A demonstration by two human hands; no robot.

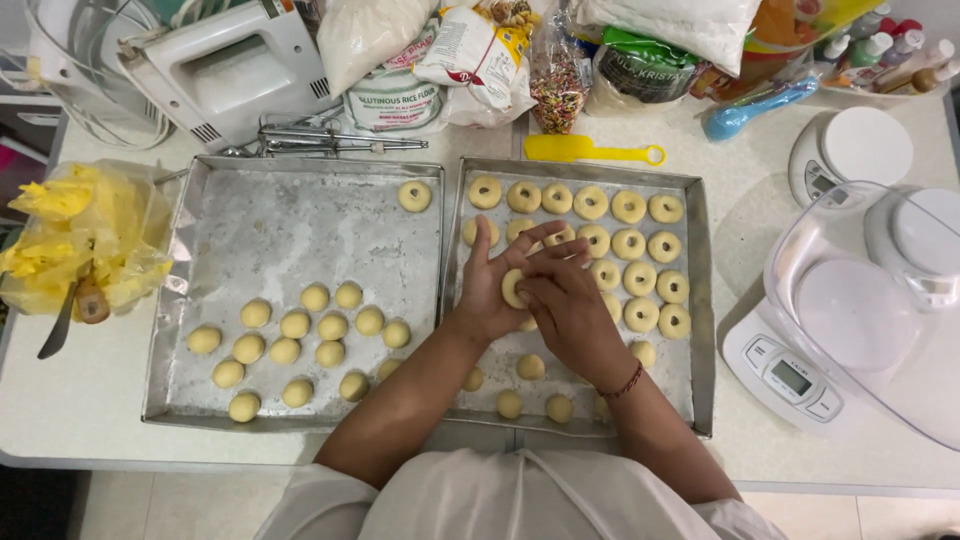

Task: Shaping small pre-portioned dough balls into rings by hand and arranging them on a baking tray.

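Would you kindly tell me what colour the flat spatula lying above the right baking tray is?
The spatula is bright yellow, seen best in the head view.

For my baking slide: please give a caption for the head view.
Left hand cradles a dough piece while right hand presses it above the right tray.
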